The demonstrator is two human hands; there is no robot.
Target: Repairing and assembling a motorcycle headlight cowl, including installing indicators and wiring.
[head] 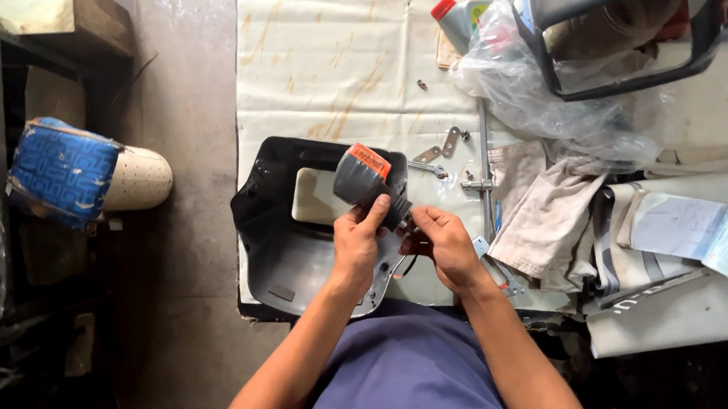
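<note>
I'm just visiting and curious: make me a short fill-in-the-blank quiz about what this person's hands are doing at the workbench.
1. The left hand grips a small grey part bearing an ____ label.
2. The right hand works at that part's ____ end.
3. Under both hands lies a black mirror housing, resting on a cream ____.
4. The bottle at the top of the bench has a ____ cap.

Missing words: orange; lower; cloth; red

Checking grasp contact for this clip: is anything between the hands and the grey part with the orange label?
Nothing visible. The left hand grips the grey part directly from below, and the right hand touches its dark lower end, above the black housing.
</note>
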